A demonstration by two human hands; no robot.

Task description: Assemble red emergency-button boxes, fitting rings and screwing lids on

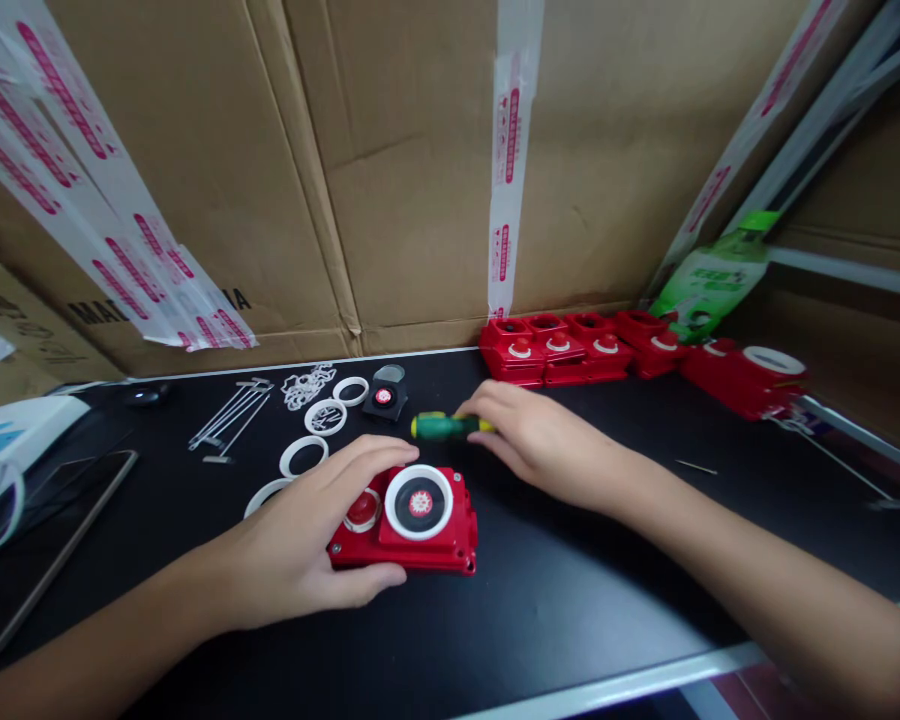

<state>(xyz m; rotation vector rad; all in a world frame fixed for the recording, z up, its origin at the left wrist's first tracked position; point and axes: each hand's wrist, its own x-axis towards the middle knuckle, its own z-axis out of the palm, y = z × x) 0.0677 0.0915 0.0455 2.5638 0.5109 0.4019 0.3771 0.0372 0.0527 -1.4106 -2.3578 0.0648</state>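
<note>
My left hand (307,530) grips a red housing (427,553) from its left side, thumb along the near edge and fingers over the far edge. A white ring (391,512) surrounds the housing's black disc, and a red round button (362,508) sits partly under my fingers. Just beyond it, my right hand (529,435) is closed round a screwdriver with a green and yellow handle (442,426). The handle points left, and its blade does not show. White rings (304,457) lie past my left hand, one of them partly covered by it.
Several red housings (589,350) line the back right, near a green bottle (712,275). A small black part (385,397), metal T-shaped rods (229,415) and white seals (309,385) lie at the back left. A phone (52,540) is far left; a thin metal piece (696,466) lies right.
</note>
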